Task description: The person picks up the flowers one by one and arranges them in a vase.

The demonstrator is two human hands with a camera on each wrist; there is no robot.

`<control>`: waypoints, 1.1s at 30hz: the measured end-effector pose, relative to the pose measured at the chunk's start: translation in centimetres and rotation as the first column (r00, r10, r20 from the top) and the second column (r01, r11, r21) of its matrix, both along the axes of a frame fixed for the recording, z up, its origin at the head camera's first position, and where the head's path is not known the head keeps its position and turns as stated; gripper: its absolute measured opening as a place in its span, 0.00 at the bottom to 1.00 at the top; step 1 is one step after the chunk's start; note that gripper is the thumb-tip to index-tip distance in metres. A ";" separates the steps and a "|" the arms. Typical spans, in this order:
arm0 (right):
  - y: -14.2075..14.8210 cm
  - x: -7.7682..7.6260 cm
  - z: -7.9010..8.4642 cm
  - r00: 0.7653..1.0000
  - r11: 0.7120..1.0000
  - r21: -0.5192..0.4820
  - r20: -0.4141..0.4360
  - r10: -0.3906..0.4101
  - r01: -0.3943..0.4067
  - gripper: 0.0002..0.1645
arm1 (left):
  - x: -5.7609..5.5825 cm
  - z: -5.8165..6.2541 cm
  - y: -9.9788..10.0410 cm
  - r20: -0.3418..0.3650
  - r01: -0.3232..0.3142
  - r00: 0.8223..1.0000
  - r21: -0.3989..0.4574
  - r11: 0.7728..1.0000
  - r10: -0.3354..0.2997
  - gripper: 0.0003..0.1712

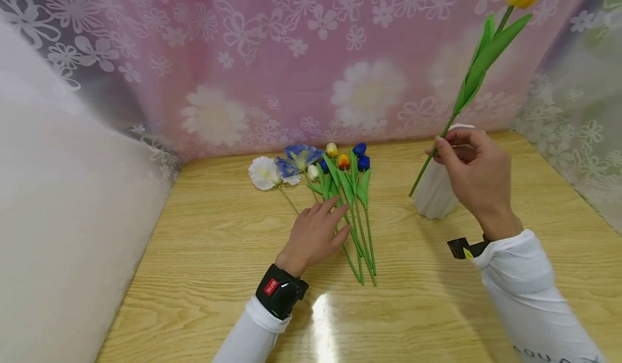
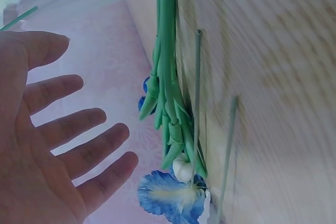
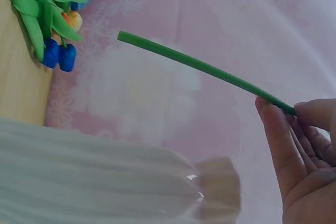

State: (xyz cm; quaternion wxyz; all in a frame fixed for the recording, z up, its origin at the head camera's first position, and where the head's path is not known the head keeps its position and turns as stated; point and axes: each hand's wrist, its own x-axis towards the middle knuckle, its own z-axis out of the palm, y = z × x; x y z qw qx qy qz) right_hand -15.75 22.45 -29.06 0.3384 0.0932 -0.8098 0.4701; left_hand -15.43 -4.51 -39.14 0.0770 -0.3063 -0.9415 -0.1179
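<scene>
My right hand pinches the green stem of a yellow tulip between thumb and fingers. Its bloom is high at the upper right of the head view, partly cut off. Below that grip stands a white fluted vase, partly hidden by the hand; in the right wrist view, the tulip's bare stem end is outside the vase's mouth. My left hand, fingers spread and holding nothing, hovers over a bunch of tulips lying on the table, with blue, orange, yellow and white heads.
Left of the tulips lie a white flower and a blue ruffled flower on thin stems. The wooden table ends at a pink floral curtain behind. A pale wall-like surface bounds the left side.
</scene>
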 end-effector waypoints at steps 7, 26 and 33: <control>0.9 -0.2 0.8 0.999 0.999 -0.037 -0.019 -0.026 0.025 0.11 | 0.0 0.3 0.5 0.024 0.010 1.000 0.005 1.000 -0.010 0.26; 3.6 -0.5 4.5 0.959 0.934 -0.353 -0.279 -0.056 -0.048 0.04 | -1.1 1.4 1.5 -0.034 0.072 0.997 0.027 0.997 -0.071 0.26; 4.4 -0.6 5.3 0.939 0.928 -0.369 -0.297 -0.174 0.055 0.06 | -1.1 1.8 2.4 -0.049 0.091 0.995 0.021 0.996 -0.090 0.26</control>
